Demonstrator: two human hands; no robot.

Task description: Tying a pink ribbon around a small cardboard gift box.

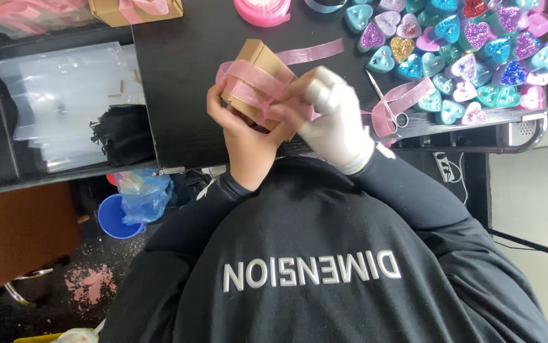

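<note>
A small tan cardboard box (258,60) wrapped in sheer pink ribbon (251,82) is held over the black table (178,76). My left hand (242,136), bare, grips the box from the near left side and pinches the ribbon. In a white glove, my right hand (334,121) holds the ribbon at the box's right side, fingers closed on it. A loose ribbon tail (318,51) trails off to the upper right.
Scissors (385,101) and a ribbon scrap (407,95) lie right of my hands. Several glittery heart-shaped pieces (464,57) fill the far right. A pink ribbon spool (261,9) and another tan box (137,9) sit at the back. Clear bags (64,95) lie left; a blue tub (114,219) is below.
</note>
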